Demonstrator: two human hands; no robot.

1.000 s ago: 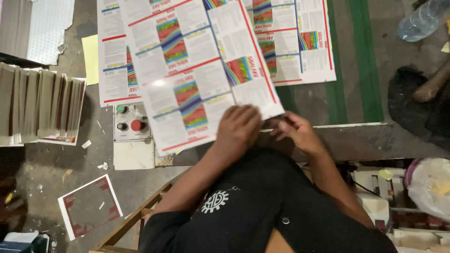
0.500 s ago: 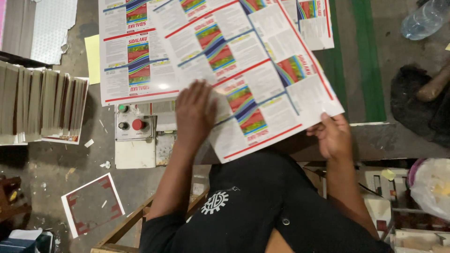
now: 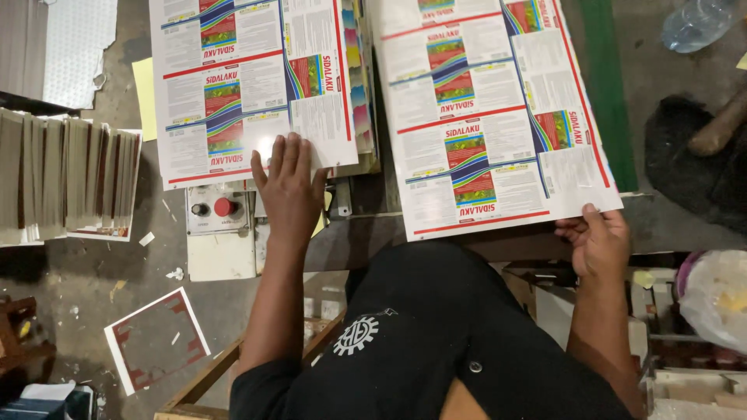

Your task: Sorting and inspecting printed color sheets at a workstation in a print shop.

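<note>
Sheet moved right: right hand (image 3: 599,245) pinches printed sheet (image 3: 490,117) corner, may crease; left hand (image 3: 289,190) flat, open on left stack (image 3: 233,85)

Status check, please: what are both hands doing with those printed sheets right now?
Left hand flat on the left printed sheet, fingers spread. Right hand pinching the right sheet at its near corner. Nothing between the two sheets.
</note>
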